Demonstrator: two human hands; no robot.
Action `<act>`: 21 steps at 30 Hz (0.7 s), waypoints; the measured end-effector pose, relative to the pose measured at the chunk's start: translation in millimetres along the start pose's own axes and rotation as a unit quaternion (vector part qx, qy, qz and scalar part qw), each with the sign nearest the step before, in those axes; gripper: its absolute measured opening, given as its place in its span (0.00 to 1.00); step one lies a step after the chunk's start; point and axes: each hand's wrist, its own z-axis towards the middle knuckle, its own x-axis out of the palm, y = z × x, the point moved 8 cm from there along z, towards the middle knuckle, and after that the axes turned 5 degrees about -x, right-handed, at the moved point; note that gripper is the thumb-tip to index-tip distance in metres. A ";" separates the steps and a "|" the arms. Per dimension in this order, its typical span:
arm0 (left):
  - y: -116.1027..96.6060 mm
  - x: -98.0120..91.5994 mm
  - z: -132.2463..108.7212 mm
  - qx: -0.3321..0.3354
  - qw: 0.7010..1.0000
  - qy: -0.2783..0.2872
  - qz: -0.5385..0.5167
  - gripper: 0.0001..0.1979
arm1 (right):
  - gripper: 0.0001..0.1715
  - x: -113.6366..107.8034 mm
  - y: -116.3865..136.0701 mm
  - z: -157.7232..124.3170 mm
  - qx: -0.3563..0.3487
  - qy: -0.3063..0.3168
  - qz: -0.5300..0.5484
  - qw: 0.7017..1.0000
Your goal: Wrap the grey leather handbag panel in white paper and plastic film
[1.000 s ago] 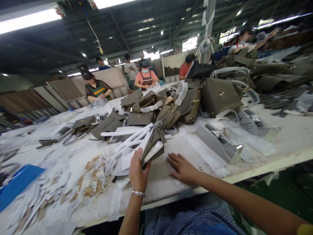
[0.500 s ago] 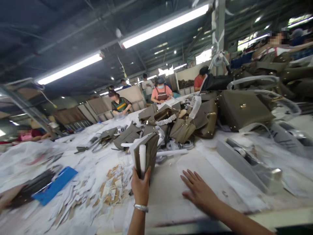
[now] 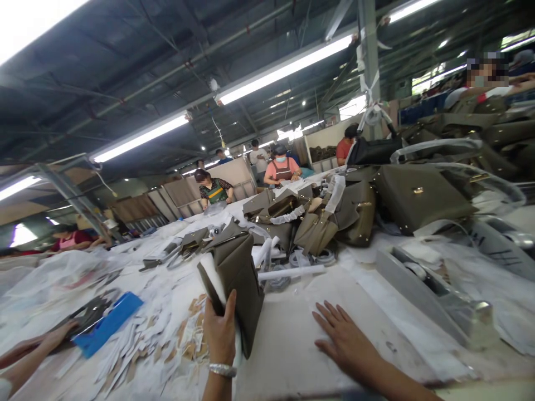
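My left hand [image 3: 220, 334], with a silver bracelet on the wrist, is closed around an olive-grey handbag [image 3: 238, 284] with white padding along its edge. It holds the bag upright above the white table [image 3: 288, 356]. My right hand [image 3: 341, 338] lies flat on the table to the right, fingers spread, holding nothing. Behind the held bag lies a white wrapped strap [image 3: 288, 273], and further back sits a heap of olive handbags [image 3: 317, 223].
Paper scraps and brown tags [image 3: 167, 340] litter the table at left. A blue tray [image 3: 107, 323] lies near another person's hand [image 3: 50, 337]. A grey box [image 3: 430, 289] sits at right. Several workers stand at the table's far end.
My left hand has lifted the bag from lying on the table to upright and turned its broad side toward me. My right hand stayed flat. The camera tilted up and left.
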 end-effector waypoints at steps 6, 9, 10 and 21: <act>-30.0 -26.2 -18.2 0.051 0.995 -0.049 0.074 0.26 | 0.39 -1.2 4.8 3.4 0.014 0.026 -0.013 0.999; -46.7 -17.0 -38.3 0.139 0.980 -0.056 0.133 0.23 | 0.39 0.0 5.6 5.7 0.024 0.033 -0.031 0.999; -51.0 -8.9 -46.9 0.178 0.973 -0.046 0.139 0.22 | 0.39 0.0 6.0 6.7 0.023 0.030 -0.034 0.999; -9.1 120.0 -161.3 0.458 0.841 0.172 0.230 0.35 | 0.17 -19.3 23.3 -32.8 0.002 -0.019 -0.016 1.000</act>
